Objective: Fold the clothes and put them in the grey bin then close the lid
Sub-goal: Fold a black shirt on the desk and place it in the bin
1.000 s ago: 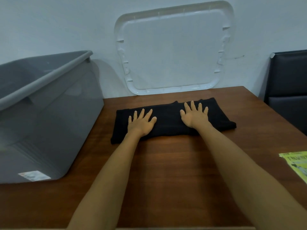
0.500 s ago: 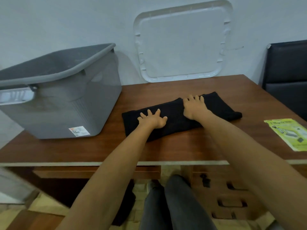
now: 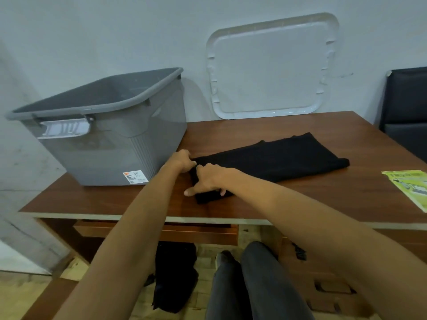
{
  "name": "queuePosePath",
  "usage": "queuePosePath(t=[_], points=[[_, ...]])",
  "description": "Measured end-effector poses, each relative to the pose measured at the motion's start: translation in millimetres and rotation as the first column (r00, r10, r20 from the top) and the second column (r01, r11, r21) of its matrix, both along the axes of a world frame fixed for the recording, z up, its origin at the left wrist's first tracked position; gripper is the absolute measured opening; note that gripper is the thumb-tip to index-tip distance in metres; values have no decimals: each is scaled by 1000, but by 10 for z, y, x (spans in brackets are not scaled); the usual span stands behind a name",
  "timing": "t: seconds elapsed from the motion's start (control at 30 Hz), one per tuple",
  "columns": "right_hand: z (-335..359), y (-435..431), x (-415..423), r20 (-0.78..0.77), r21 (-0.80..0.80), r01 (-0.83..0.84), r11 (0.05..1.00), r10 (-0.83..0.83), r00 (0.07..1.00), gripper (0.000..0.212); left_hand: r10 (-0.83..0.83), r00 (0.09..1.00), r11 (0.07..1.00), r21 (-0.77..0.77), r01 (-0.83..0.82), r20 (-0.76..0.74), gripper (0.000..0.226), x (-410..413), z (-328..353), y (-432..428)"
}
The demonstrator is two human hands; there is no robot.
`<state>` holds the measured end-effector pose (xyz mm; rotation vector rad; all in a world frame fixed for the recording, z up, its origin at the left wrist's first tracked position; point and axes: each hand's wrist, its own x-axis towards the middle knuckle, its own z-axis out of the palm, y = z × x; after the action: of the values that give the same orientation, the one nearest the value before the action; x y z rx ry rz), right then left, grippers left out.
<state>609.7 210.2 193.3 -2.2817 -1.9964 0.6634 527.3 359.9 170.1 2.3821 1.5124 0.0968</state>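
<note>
A folded black garment (image 3: 272, 159) lies as a long strip on the wooden table (image 3: 300, 204), running from near the front edge up and to the right, just beside the grey bin (image 3: 111, 144) but not in it. Both hands meet at the strip's left end. The left hand (image 3: 181, 160) has its fingers curled round the far corner of that end and grips the cloth, its knuckles close to the bin's ribbed side wall. The right hand (image 3: 209, 179) crosses in from the right and is closed on the near corner, fingers bent over the fabric's edge, with one fingertip pressed to the tabletop just left of the cloth. The bin stands open on the table's left part, a pale latch handle (image 3: 63, 129) on its end wall and a white label (image 3: 135, 177) low on its side. Its clear lid (image 3: 270, 68) leans upright against the wall (image 3: 115, 31) behind the table, apart from the bin. A green leaflet (image 3: 409, 185) lies at the table's right edge, and a black chair (image 3: 406, 105) stands beyond it.
</note>
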Motion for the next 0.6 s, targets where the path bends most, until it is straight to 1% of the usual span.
queuePosePath(t=[0.03, 0.1, 0.13, 0.17, 0.23, 0.27, 0.3, 0.33, 0.4, 0.43, 0.5, 0.57, 0.6], points=[[31, -19, -66, 20, -21, -6, 1000, 7, 1000, 91, 24, 999, 999, -33, -23, 27, 43, -4, -33, 19], [120, -38, -151, 65, -48, -1, 999, 4, 998, 73, 59, 996, 997, -62, -55, 68, 25, 21, -83, 25], [148, -38, -174, 88, -65, 4, 998, 2, 996, 62, 75, 994, 995, -65, -70, 81, 24, 44, -99, 9], [152, -23, -181, 107, -83, 10, 996, -1, 994, 53, 97, 991, 994, -67, -91, 92, 27, 63, -101, -13], [116, 16, -148, 78, -103, 41, 994, -33, 996, 46, 145, 981, 987, -83, -135, 131, 32, 108, -100, -17], [101, 30, -109, 22, -112, 50, 992, -48, 999, 46, 172, 968, 982, -114, -153, 183, 29, 131, -88, -14], [96, 46, -46, -43, -128, 52, 990, -58, 997, 45, 213, 943, 969, -177, -171, 257, 24, 160, -68, -10], [98, 58, 36, -110, -146, 51, 988, -68, 992, 44, 259, 902, 951, -255, -175, 346, 18, 197, -37, -10], [134, 45, 229, -236, -177, 50, 983, -92, 967, 42, 342, 801, 916, -365, -168, 491, 22, 291, 34, -19], [151, 33, 342, -302, -180, 57, 982, -111, 947, 45, 357, 774, 914, -366, -175, 522, 25, 348, 83, -27], [187, -15, 576, -443, -167, 92, 982, -158, 883, 49, 359, 758, 927, -306, -219, 545, 30, 481, 163, -19], [232, -83, 823, -557, -149, 134, 980, -195, 807, 43, 357, 736, 932, -276, -237, 575, 29, 629, 246, -32], [252, -121, 955, -596, -138, 156, 978, -207, 775, 37, 361, 708, 931, -282, -233, 607, 28, 710, 283, -43]])
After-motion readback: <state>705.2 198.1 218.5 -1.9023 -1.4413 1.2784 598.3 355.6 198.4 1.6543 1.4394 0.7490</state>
